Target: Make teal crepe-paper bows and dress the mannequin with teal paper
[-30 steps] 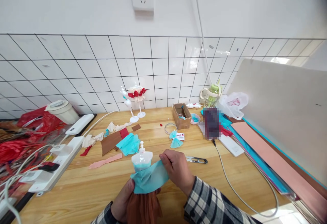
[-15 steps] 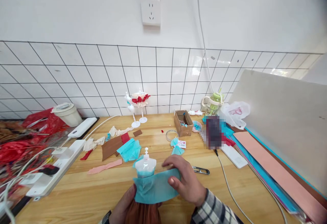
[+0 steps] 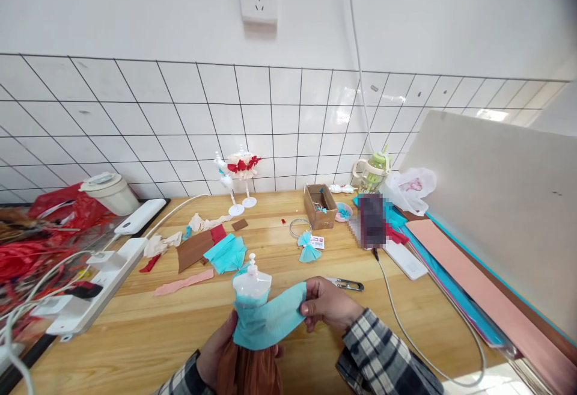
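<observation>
A small white mannequin bust stands at the front middle of the wooden table. It wears a brown crepe-paper skirt. A teal paper strip is wrapped round its waist. My left hand is closed around the skirt from the left and below. The right end of the teal strip is pinched in my right hand, thumb on top. Small scissors lie just beyond my right hand.
Paper scraps in teal, brown and pink lie behind the bust. A power strip with cables sits left. A cardboard box, a finished figure on stands, a blurred phone and coloured paper sheets are farther back and right.
My right hand has slid to the right end of the teal strip and pulled it out sideways. The view has shifted slightly. My left hand stays on the skirt.
</observation>
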